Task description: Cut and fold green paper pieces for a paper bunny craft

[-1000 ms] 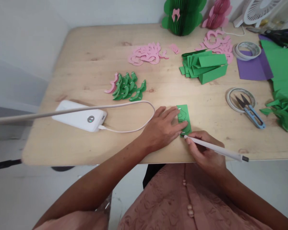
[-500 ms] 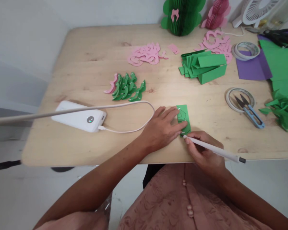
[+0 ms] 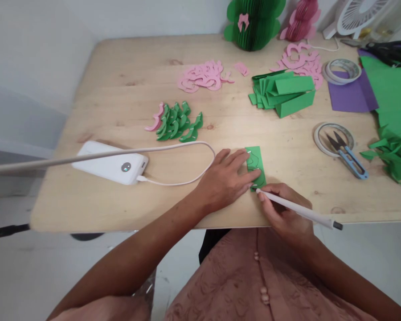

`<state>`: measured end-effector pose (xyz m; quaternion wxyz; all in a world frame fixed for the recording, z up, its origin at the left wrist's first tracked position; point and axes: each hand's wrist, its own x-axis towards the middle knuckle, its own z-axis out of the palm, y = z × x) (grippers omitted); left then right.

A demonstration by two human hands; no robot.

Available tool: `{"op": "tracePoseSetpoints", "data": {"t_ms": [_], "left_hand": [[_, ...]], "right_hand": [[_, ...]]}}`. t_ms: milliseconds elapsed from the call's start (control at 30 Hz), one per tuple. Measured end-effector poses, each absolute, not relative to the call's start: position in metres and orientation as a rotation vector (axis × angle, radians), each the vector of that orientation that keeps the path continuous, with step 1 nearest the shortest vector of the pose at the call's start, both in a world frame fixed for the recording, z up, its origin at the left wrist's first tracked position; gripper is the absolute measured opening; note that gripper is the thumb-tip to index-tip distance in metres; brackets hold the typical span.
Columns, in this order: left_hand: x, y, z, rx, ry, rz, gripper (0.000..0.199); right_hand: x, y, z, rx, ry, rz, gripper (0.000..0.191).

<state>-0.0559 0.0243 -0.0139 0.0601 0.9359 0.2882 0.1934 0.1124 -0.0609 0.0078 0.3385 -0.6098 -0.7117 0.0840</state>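
Observation:
A small strip of green paper (image 3: 256, 156) lies near the table's front edge, with dark curved lines drawn on it. My left hand (image 3: 225, 180) rests flat across its left side, fingers spread and pressing it down. My right hand (image 3: 287, 214) grips a white pen (image 3: 300, 207), whose tip is at the lower end of the strip. The fingers partly cover the drawn lines. Beyond my left hand lie curved green paper pieces (image 3: 175, 121) with a pink one (image 3: 157, 118) beside them.
A white power bank (image 3: 103, 167) with a looping cable lies at left. Blue thread snips (image 3: 352, 160) rest across a tape roll (image 3: 317, 138) at right. Folded green papers (image 3: 294, 89), pink cutouts (image 3: 203, 76), purple paper (image 3: 352, 93) and black-handled scissors (image 3: 387, 52) lie farther back.
Almost nothing differs. The pen has tilted very slightly in my right hand at the strip's lower end; my left hand stays in place.

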Motion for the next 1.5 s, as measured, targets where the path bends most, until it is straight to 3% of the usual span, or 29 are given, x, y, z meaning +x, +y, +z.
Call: {"op": "tracePoseSetpoints", "data": {"t_ms": [1500], "left_hand": [[-0.0558, 0.024, -0.0116, 2.826, 0.879, 0.579, 0.025]], "right_hand": [[0.1162, -0.0593, 0.0083, -1.575, -1.863, 0.181, 0.006]]}}
